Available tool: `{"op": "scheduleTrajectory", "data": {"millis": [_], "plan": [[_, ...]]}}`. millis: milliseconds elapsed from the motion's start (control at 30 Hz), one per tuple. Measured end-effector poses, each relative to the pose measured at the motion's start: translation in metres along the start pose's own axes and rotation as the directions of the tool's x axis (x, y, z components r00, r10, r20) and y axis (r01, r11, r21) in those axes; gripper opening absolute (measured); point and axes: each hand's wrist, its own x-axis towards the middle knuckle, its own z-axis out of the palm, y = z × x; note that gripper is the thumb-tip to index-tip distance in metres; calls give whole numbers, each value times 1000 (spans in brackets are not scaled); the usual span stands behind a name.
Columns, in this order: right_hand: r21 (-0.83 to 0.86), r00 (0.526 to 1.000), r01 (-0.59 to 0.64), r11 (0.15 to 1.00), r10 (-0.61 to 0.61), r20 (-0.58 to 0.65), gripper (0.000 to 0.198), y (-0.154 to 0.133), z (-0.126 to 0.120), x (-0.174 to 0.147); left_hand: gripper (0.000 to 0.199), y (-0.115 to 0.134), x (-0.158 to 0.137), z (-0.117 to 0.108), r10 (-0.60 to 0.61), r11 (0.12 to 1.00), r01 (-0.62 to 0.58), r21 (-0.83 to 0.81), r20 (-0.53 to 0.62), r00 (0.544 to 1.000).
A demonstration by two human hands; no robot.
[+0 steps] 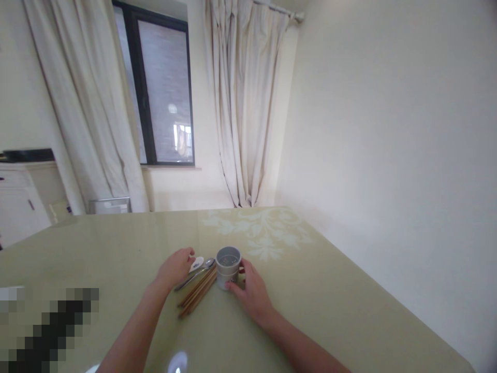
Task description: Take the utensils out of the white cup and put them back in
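A grey cup (228,269) stands upright on the table, with faint bands round its side and small specks inside. My right hand (254,292) grips it from the right, thumb at the near side and fingers behind. Several brown wooden chopsticks (199,292) lie in a bundle just left of the cup. Beside them is a metal spoon (208,263), its bowl toward the cup. A white oval piece with a dark mark, perhaps a spoon bowl (197,264), shows at the fingertips of my left hand (179,267). Those fingers are loosely curved and apart; part of the white piece is hidden.
The pale green table (330,300) has a white floral pattern at its far end. A wall (388,155) runs along the right. Curtains (248,103) and a window stand beyond. A pixelated dark patch covers the lower left.
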Motion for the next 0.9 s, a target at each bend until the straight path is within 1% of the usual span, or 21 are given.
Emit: {"op": "scheduleTrajectory", "data": {"millis": [133,233,300,367,433,500,600,733,833,900], "plan": [[-71,1000,-17,997,16,-6,67,-3,3,3,34,10,-3,-16,64,998,-65,-18,-18,998],[-97,999,-31,995,29,-21,70,-2,5,3,34,22,-19,-17,127,991,-128,-25,-25,992],[-94,999,-16,995,11,-51,69,0,7,4,34,32,-37,-8,171,985,-172,-18,-23,985],[-80,995,3,997,-11,-98,66,4,7,5,32,41,-57,7,199,980,-199,-9,-23,980],[-58,988,3,998,-12,-152,62,7,7,7,32,47,-74,24,189,982,-189,7,-57,980],[-38,980,-16,999,8,-200,57,11,6,8,29,49,-85,37,196,981,-196,14,-99,976],[-20,977,-32,999,28,-212,52,15,5,9,28,47,-88,48,209,978,-207,29,-147,967],[71,994,14,997,-6,-108,54,20,8,10,30,40,-82,53,214,977,-210,38,-204,955],[167,997,54,985,-44,-62,61,24,13,12,30,35,-80,56,218,976,-215,38,-224,950],[167,996,45,985,-31,-82,68,26,15,12,30,32,-80,55,222,975,-219,38,-235,946]]}}
